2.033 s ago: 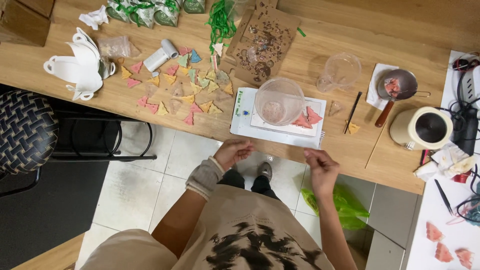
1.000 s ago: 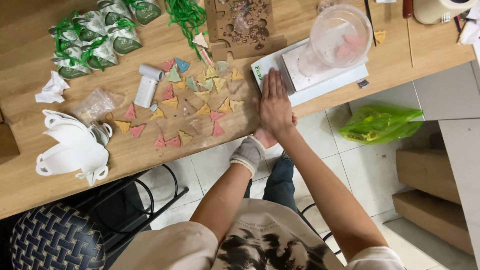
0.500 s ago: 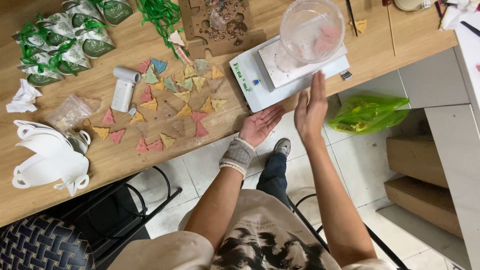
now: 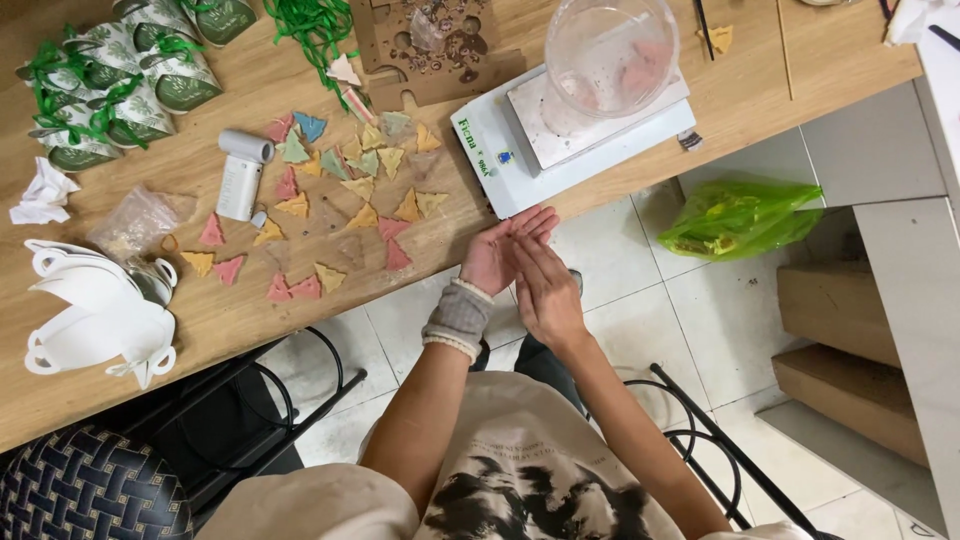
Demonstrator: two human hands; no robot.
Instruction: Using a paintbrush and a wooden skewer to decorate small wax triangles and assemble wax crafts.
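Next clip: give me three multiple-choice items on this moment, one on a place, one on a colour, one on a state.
1. Where does the clear bowl stand?
A. on the white scale
B. on the floor
C. on the chair

2. What colour is the plastic bag on the floor?
A. red
B. green
C. black

3. How are the left hand and right hand?
A. far apart
B. gripping the bowl
C. pressed together, empty

Key: 1 A, bowl sits on the scale's platform. 2 B, bag is bright green. 3 C, palms meet by the table edge.
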